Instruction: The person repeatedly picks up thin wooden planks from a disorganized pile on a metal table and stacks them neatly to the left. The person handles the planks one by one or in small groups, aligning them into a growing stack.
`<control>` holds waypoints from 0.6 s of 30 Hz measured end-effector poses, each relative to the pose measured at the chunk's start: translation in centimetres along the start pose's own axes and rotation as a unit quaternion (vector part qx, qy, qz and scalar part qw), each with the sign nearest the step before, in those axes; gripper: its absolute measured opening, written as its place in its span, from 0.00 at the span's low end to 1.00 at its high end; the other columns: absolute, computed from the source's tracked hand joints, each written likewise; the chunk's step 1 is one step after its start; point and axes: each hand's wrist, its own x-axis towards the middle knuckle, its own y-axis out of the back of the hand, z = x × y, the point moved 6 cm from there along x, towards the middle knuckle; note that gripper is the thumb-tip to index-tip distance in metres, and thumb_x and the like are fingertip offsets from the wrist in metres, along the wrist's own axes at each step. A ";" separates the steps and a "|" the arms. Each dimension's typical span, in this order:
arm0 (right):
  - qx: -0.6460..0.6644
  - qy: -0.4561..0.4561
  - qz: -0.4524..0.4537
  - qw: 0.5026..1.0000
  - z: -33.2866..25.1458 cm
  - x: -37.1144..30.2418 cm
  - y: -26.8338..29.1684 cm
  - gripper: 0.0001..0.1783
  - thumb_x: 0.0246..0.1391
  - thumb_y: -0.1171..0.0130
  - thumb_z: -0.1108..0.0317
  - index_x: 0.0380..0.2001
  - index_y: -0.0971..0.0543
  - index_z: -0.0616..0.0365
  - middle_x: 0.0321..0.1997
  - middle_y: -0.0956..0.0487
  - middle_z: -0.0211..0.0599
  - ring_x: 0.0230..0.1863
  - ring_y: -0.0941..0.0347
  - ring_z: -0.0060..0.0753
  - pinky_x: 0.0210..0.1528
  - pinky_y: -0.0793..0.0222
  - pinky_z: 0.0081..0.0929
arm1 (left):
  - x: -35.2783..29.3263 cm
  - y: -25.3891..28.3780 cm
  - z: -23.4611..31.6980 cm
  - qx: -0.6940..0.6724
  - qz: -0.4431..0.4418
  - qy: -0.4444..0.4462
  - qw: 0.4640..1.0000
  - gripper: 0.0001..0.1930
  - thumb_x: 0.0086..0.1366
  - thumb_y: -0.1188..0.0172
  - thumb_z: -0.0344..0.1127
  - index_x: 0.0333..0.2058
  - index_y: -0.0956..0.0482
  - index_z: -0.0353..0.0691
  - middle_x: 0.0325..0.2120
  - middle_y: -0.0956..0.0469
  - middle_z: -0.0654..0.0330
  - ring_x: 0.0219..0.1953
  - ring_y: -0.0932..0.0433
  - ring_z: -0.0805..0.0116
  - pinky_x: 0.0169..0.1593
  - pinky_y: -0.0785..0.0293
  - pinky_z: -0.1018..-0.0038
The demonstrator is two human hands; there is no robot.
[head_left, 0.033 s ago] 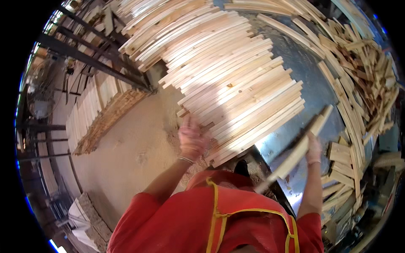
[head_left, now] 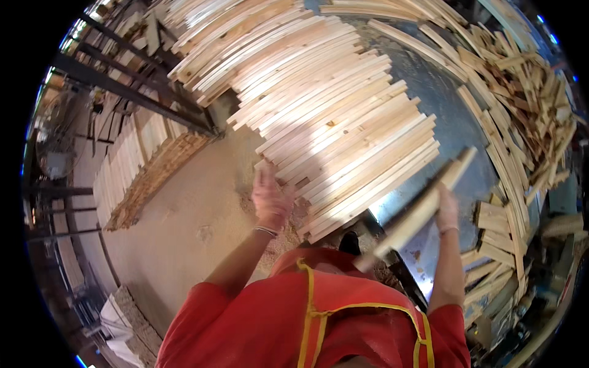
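Note:
A large stack of pale wooden slats lies fanned across the middle of the view. My left hand, in a thin glove, reaches up against the near ends of these slats, its fingers curled on a slat end. My right hand, also gloved, grips a single long wooden slat, held tilted over a blue metal table surface. My red sleeves and yellow-edged apron fill the bottom of the view.
A jumbled heap of short wood offcuts lies at the right. A second stack of boards stands at the left beside a dark metal frame. Sawdust covers the floor.

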 end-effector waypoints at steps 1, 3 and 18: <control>-0.020 -0.041 -0.078 0.996 -1.3 -1.3 -4.0 0.32 0.72 0.43 0.42 0.52 0.17 0.65 0.37 0.16 0.42 0.38 0.19 0.37 0.46 0.21 0.37 | 0.5 -0.2 -2.4 -0.110 0.045 0.070 0.990 0.45 0.67 0.28 0.47 0.75 0.40 0.37 0.75 0.40 0.43 0.76 0.38 0.47 0.76 0.37 0.56; -0.114 -0.082 -0.123 0.982 -2.3 -3.1 -9.6 0.38 0.69 0.43 0.34 0.48 0.18 0.67 0.24 0.19 0.41 0.22 0.22 0.41 0.34 0.23 0.39 | 2.0 -0.1 -2.2 -0.191 0.048 0.149 0.969 0.45 0.67 0.29 0.43 0.76 0.41 0.33 0.76 0.40 0.43 0.76 0.38 0.50 0.76 0.38 0.60; 0.088 0.008 0.070 0.994 -1.9 -1.2 -6.5 0.59 0.64 0.29 0.52 0.82 0.51 0.69 0.80 0.33 0.56 0.76 0.33 0.47 0.76 0.38 0.33 | -6.7 -2.0 4.3 -0.238 -0.334 0.159 0.898 0.33 0.70 0.33 0.46 0.70 0.28 0.40 0.61 0.22 0.41 0.58 0.17 0.49 0.64 0.23 0.59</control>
